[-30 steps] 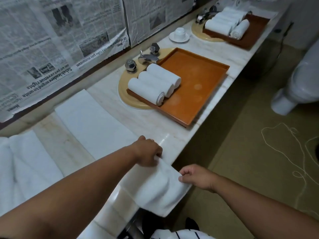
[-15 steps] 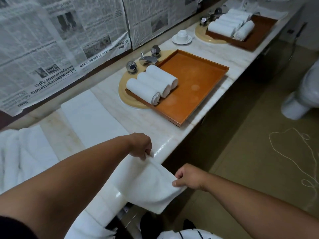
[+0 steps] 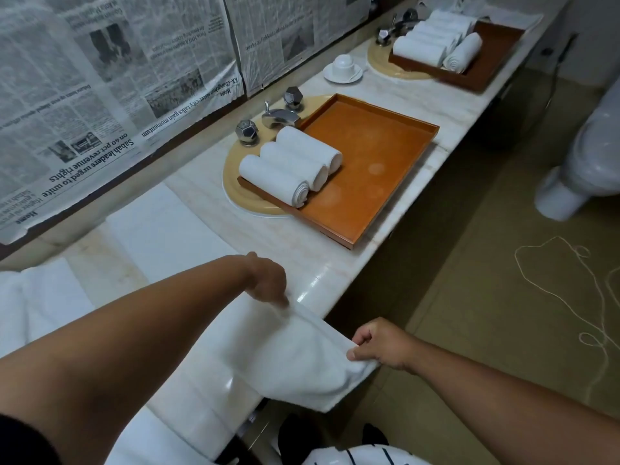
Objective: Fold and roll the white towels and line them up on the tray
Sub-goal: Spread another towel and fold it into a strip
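Note:
I hold a white towel stretched over the front edge of the marble counter. My left hand pinches its far corner on the counter. My right hand pinches the near corner out past the counter edge, and the cloth sags between them. An orange tray sits over a sink further along, with three rolled white towels lined up at its left end. A flat folded towel lies on the counter beside my left arm.
A pile of loose white towels lies at the far left. A chrome tap stands behind the tray. Farther off are a cup on a saucer and a second tray of rolled towels. A toilet and white string occupy the floor.
Both hands keep their pinch on the towel's corners and have drawn it slightly back toward me, so it hangs lower over the counter edge. The view has shifted a little.

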